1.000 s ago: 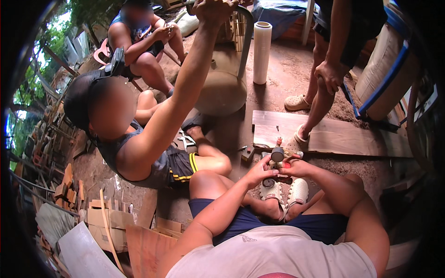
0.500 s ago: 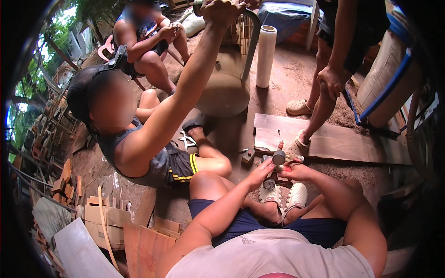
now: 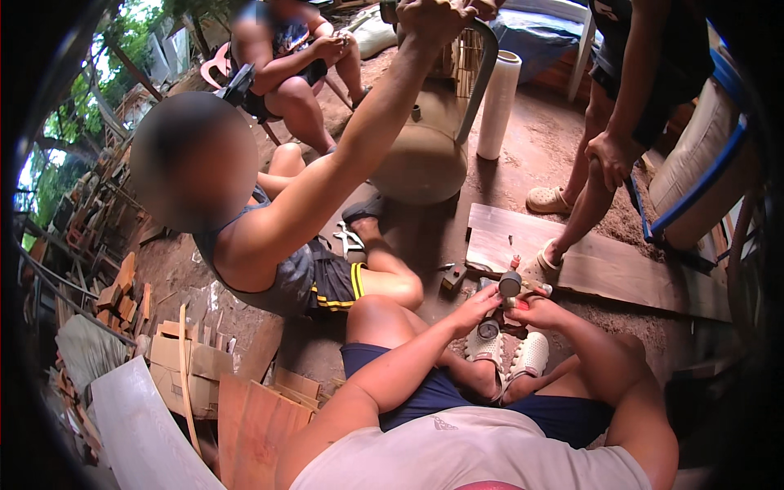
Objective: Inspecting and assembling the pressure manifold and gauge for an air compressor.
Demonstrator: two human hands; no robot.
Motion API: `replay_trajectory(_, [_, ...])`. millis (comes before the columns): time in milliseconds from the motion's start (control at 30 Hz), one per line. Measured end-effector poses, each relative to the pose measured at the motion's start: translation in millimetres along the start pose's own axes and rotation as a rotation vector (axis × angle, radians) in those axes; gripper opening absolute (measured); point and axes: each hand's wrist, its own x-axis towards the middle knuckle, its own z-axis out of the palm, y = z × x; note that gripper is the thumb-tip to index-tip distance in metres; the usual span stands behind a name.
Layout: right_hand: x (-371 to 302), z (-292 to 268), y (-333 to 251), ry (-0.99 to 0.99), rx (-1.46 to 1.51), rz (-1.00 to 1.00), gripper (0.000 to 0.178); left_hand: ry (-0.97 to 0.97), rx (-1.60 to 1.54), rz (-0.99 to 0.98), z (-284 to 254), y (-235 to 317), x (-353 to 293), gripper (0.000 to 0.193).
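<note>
Between my knees I hold a metal regulator with two round pressure gauges [image 3: 510, 284] and a red fitting at its top. My left hand [image 3: 480, 312] grips its left side, with the lower gauge just under the fingers. My right hand [image 3: 532, 313] is closed at its right side, by a brass-coloured fitting and a red part. The fingers partly hide the regulator's body. Beyond my left knee a co-worker sits on the ground, an arm [image 3: 359, 155] stretched up to the top of a large rounded tank [image 3: 420, 167].
A wooden board [image 3: 588, 253] lies ahead, with a standing person's clogged foot on it. A white film roll [image 3: 500, 106] stands behind. Pliers [image 3: 349, 241] and a small dark box [image 3: 452, 278] rest on the ground. Cardboard [image 3: 188, 380] and wood scraps are at left. Another person sits far back.
The whole scene has shifted to the right in the picture as the view turned a little left. Both hands keep their hold on the regulator, with only slight finger movement.
</note>
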Motion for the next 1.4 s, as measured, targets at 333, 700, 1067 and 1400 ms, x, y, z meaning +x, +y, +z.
replay_trajectory(333, [-6, -2, -19, 0.027, -0.231, -0.014, 0.047, 0.038, -0.022, -0.002, -3, -2, 1, 0.045])
replay_trajectory(700, [6, 1, 4, 0.015, -0.09, -0.018, 0.045, 0.032, -0.029, 0.005, 0, 4, -1, 0.041])
replay_trajectory(1067, [-4, 3, -16, 0.105, -0.152, -0.094, 0.029, 0.08, -0.023, 0.092, 1, 7, 2, 0.06])
replay_trajectory(1400, [9, 1, 5, 0.057, -0.109, -0.079, 0.027, 0.125, -0.101, -0.013, -8, 1, 6, 0.053])
